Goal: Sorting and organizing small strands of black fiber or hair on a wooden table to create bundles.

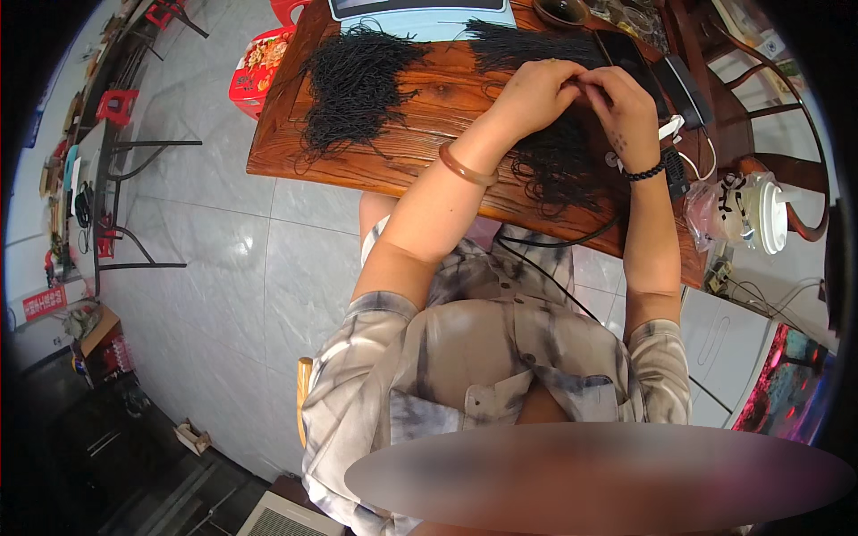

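My left hand [539, 96] and my right hand [623, 112] meet over the right half of the wooden table [447, 94]. Both are closed in a pinch, their fingertips touching or nearly so. Whatever sits between the fingertips is too small to make out. Beneath my hands lies a loose bunch of thin black cords [559, 170], partly hidden by them. Just beyond, another bunch of black cords [514, 45] is laid out sideways. A larger tangled heap of black cords [357, 89] rests to the left, apart from my hands.
A tablet in a light blue case [429, 29] and a dark bowl [561, 11] stand at the far edge. Right of my hands are a black phone [630, 58], a black case [681, 89], a white cable [710, 152] and a bagged cup [760, 214]. A red box [259, 71] is beyond the left edge.
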Available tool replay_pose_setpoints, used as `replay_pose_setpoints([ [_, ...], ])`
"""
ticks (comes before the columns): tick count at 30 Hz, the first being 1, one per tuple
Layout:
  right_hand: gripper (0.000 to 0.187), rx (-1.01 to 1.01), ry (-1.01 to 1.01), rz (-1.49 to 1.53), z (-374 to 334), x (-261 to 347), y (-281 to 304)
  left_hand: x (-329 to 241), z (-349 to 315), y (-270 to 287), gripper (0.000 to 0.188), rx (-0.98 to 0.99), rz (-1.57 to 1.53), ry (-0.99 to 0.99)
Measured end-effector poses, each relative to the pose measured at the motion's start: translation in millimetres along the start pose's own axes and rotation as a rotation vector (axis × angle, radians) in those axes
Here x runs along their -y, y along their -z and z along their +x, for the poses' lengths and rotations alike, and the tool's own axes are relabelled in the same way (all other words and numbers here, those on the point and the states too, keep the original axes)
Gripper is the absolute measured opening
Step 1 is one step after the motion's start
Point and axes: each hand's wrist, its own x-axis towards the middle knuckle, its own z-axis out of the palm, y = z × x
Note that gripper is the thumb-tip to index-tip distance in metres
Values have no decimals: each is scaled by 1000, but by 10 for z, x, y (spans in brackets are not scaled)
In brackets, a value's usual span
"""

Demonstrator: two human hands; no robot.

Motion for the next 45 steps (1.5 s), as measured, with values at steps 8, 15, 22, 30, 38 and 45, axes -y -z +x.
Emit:
replay_pose_setpoints([
  [8, 39, 105, -333, 918, -23, -98, -82, -128, 20, 106, 16, -36, -408, 160],
  [15, 26, 203, -373, 858, -47, -260, -101, -113, 45, 178, 16, -73, -883, 180],
  [22, 14, -3, -338, 275, -8, -325, 271, 37, 123, 227, 14, -407, -923, 182],
  [30, 17, -271, -562, 647, -34, -455, 403, 186, 124, 232, 14, -499, -925, 200],
  [38, 17, -342, -428, 703, -29, -385, 345, 37, 100, 160, 16, -355, -710, 195],
  [45, 13, -122, -272, 491, 2, -128, 104, -58, 13, -19, 15, -163, -390, 185],
])
